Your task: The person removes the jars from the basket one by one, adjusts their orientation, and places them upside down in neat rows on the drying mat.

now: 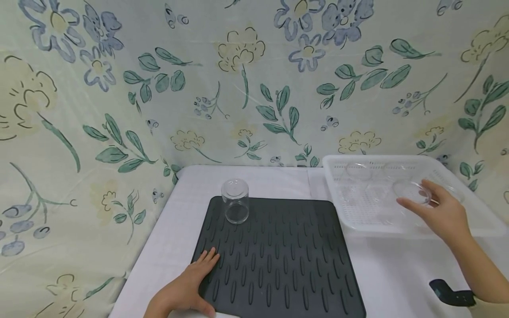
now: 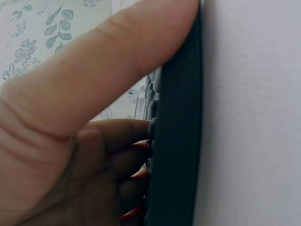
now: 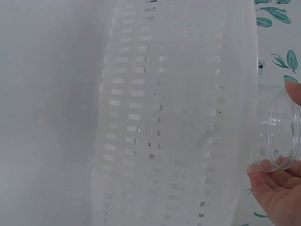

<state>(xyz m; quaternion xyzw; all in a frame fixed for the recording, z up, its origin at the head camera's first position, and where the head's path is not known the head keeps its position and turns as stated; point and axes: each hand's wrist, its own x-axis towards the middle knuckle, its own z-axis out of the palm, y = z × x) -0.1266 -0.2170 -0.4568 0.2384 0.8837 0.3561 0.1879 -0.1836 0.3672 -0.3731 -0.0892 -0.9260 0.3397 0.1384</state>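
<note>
Glassware, clear, with drying furniture; head view first. One drinking glass (image 1: 409, 191) is held over the white basket (image 1: 421, 232) at the right, pinched between thumb and fingers of the right hand (image 1: 445, 212); it is gripped by the side, presumably so that the smooth wall is kept from slipping. Further clear glasses (image 1: 358, 172) are contained in the basket, their number blurred by transparency. A second glass (image 1: 235, 201) is stood on its end at the far left corner of the black mat (image 1: 278, 247), long axis vertical; whether mouth or base is uppermost cannot be told with certainty. That corner seems chosen so that the rest of the mat is left free. The mat's ridges are directed away from the person, and its near left edge is covered by the left hand (image 1: 187, 282), laid with fingers extended and nothing grasped, probably so that the mat is steadied. Left wrist view: the thumb (image 2: 117, 56) is rested along the mat's edge, the other fingers being placed at the ridged face. Right wrist view: the held glass is shown beyond the basket wall, against floral cloth (image 3: 277, 37), fingertips (image 3: 257, 176) set at its side; its long axis is laid across the picture, one ringed end turned toward the right border, mouth or base undetermined.
</note>
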